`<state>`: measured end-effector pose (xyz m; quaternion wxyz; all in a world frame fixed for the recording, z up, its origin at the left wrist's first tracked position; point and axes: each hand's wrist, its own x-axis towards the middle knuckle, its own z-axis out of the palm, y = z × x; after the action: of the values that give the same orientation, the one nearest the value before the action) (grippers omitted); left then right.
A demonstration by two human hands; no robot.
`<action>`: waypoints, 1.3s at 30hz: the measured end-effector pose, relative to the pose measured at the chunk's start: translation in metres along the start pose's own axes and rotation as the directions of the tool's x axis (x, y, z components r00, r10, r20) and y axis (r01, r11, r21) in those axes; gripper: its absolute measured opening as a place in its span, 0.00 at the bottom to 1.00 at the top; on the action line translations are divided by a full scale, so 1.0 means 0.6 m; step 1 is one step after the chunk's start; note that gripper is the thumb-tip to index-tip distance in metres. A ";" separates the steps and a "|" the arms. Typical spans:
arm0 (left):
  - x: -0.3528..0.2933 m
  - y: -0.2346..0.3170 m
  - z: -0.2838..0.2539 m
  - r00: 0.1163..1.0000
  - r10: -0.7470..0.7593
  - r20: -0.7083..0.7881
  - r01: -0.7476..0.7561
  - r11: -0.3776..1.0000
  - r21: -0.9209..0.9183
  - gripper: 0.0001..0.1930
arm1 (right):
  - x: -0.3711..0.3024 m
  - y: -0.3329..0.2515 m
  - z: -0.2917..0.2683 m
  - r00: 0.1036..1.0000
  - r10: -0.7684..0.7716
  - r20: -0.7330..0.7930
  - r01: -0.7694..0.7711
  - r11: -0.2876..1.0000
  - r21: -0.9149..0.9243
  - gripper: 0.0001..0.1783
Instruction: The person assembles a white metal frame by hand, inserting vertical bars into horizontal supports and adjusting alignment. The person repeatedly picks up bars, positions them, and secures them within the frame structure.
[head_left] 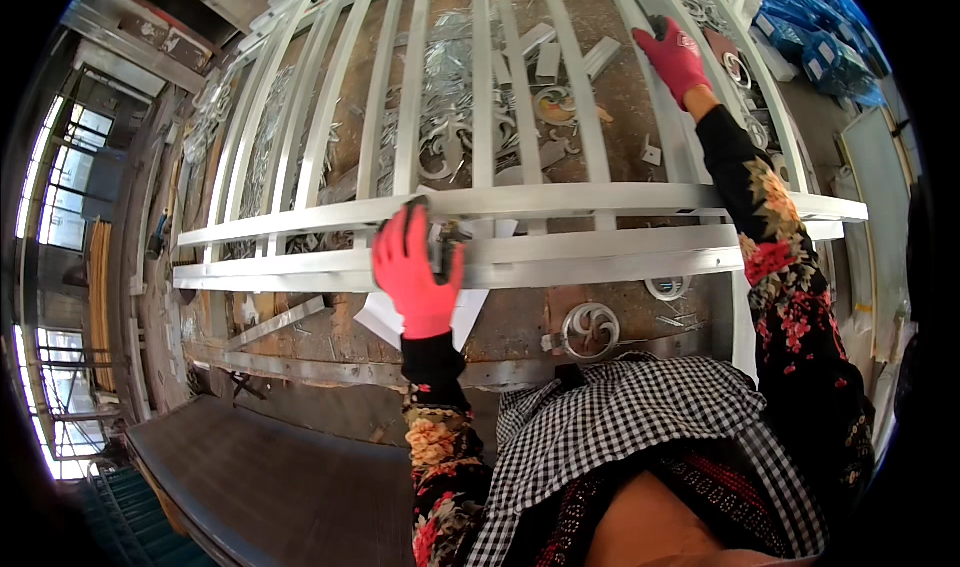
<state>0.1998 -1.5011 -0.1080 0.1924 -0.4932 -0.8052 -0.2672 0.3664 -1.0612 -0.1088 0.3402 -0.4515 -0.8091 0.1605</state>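
Note:
A silver metal railing frame (560, 199), with several long parallel bars, lies across the worktable in front of me. My left hand (412, 275), in a red glove with dark fingertips, is at its near double rail. Between the thumb and fingers is a small dark metal tool (449, 249), too blurred to name exactly. My right arm reaches far forward along the frame's right side. There my right hand (674, 59), also gloved in red, is closed over a metal bar (668, 117); part of its grip is hidden.
Curled metal ornaments (445, 139) and short metal pieces (548, 61) lie under the bars. Nearer me are a round scroll ornament (590, 330) and white paper (382, 317). Blue-wrapped bundles (835, 62) are at the far right. A dark flat panel (270, 487) stands at the lower left.

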 end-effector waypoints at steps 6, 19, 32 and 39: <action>0.018 -0.100 -0.046 0.984 -0.143 -0.106 0.151 0.987 0.063 0.30 | -0.010 -0.144 -0.022 0.964 -0.255 0.070 0.229 0.938 0.258 0.22; 0.145 0.096 0.024 0.993 0.117 0.003 -0.117 0.993 0.025 0.29 | 0.059 -0.122 -0.006 0.806 -0.017 0.592 -0.129 0.970 0.204 0.26; 0.179 0.168 0.013 0.901 0.231 0.367 -0.251 0.968 0.006 0.36 | 0.015 -0.070 -0.005 0.593 0.127 0.795 -0.221 0.975 0.010 0.40; 0.131 0.176 0.033 0.917 0.279 0.286 -0.297 0.955 0.020 0.29 | -0.037 -0.044 -0.001 0.849 0.123 0.513 -0.203 0.974 0.103 0.35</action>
<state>0.2593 -1.3949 -0.0530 0.1291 -0.6327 -0.7510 -0.1378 0.3586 -1.0940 -0.1024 0.1361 -0.4334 -0.8136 0.3629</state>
